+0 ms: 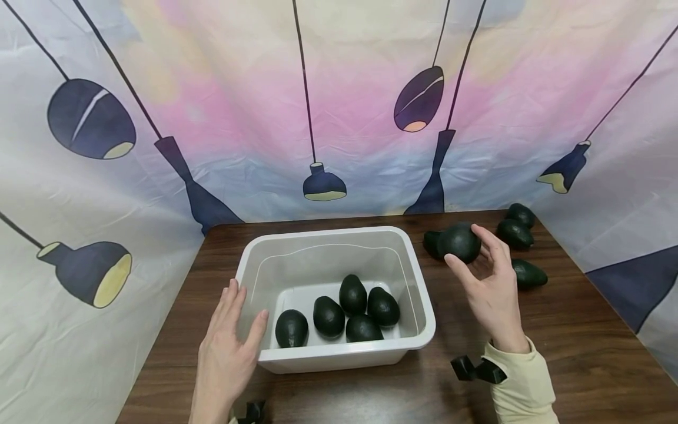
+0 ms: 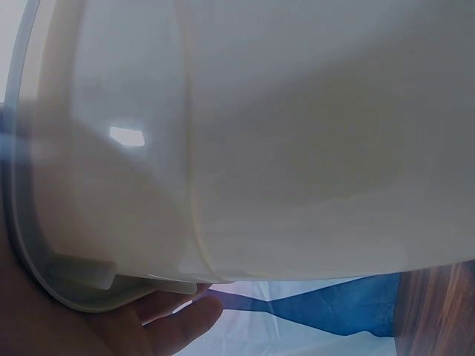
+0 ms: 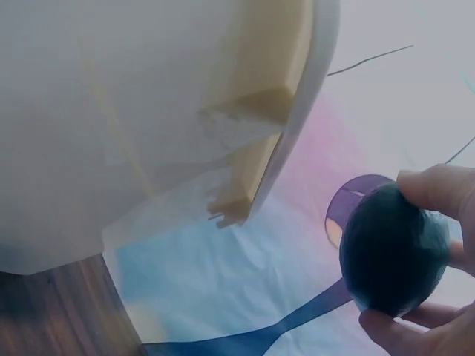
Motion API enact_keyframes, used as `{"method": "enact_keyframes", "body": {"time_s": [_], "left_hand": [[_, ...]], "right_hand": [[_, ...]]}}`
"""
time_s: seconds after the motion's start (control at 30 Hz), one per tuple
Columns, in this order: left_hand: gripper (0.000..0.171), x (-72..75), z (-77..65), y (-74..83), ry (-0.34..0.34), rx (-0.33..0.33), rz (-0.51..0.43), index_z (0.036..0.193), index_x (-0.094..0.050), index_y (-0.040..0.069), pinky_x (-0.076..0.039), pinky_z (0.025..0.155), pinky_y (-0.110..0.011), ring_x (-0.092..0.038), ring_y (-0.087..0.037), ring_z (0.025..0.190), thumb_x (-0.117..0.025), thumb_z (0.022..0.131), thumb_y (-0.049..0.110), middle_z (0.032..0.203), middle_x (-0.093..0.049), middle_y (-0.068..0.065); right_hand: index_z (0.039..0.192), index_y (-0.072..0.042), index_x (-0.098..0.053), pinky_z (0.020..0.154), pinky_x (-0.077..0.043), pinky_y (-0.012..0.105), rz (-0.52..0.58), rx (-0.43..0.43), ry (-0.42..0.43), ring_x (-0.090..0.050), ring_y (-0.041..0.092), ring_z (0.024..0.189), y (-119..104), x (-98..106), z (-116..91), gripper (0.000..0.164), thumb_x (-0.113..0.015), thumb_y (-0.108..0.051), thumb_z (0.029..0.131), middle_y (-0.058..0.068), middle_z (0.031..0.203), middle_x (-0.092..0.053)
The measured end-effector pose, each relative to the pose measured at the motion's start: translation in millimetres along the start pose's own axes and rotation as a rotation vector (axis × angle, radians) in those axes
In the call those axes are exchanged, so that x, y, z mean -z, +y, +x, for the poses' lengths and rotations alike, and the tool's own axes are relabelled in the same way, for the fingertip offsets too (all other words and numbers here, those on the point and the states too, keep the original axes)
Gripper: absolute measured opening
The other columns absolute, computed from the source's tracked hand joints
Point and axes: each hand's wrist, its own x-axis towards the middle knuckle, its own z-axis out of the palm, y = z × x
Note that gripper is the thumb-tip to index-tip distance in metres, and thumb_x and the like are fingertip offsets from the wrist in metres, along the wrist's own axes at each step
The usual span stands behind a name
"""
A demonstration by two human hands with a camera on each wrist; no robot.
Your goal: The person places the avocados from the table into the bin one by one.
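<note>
A dark green avocado (image 1: 459, 242) is pinched between the thumb and fingers of my right hand (image 1: 492, 294), to the right of a white plastic bin (image 1: 339, 360). In the right wrist view the same avocado (image 3: 393, 251) shows close up, held at its two ends beside the bin's outer wall (image 3: 111, 148). My left hand (image 1: 225, 353) rests against the bin's left front corner with fingers extended along the rim. In the left wrist view the bin's wall (image 2: 297, 148) covers most of the picture. Several avocados (image 1: 328, 317) lie on the bin's floor.
On the brown wooden table (image 1: 175, 353), another avocado (image 1: 431, 243) sits partly behind the held one. Farther right lie an avocado (image 1: 529, 274) near the wrist and two more, including one avocado (image 1: 515, 234), at the back. A lamp-patterned cloth (image 1: 360, 118) hangs behind.
</note>
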Motion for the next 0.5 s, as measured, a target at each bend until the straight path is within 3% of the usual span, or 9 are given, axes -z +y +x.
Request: {"method": "enact_keyframes", "body": {"time_s": [0.2,0.43,0.5], "left_hand": [[0.064,-0.4,0.1,0.4,-0.002,0.004,0.0,0.144,-0.045,0.002,-0.028,0.109,-0.058,-0.024,-0.026,0.145,-0.06,0.095,0.041,0.157,-0.029,-0.002],[0.064,0.4,0.1,0.0,-0.008,-0.007,-0.007,0.144,-0.044,0.001,-0.028,0.108,-0.059,-0.024,-0.027,0.145,-0.059,0.096,0.04,0.157,-0.029,-0.003],[0.064,0.1,0.0,-0.4,-0.008,-0.009,-0.008,0.145,-0.044,0.002,-0.028,0.108,-0.059,-0.023,-0.027,0.145,-0.059,0.096,0.04,0.157,-0.029,-0.003]], "right_hand": [[0.142,-0.027,-0.05,0.088,-0.043,0.015,-0.015,0.083,0.01,-0.049,0.01,0.119,-9,0,-2,0.069,-0.078,-0.007,0.082,-0.005,0.142,-0.043],[0.14,-0.008,-0.051,0.09,-0.042,0.017,0.054,0.159,0.013,-0.051,0.009,0.117,-35,-2,-6,0.069,-0.077,0.006,0.078,0.01,0.142,-0.044],[0.14,-0.008,-0.052,0.091,-0.042,0.018,0.063,0.18,0.008,-0.052,0.009,0.117,-37,-2,-7,0.071,-0.078,0.008,0.076,0.01,0.143,-0.044]]}}
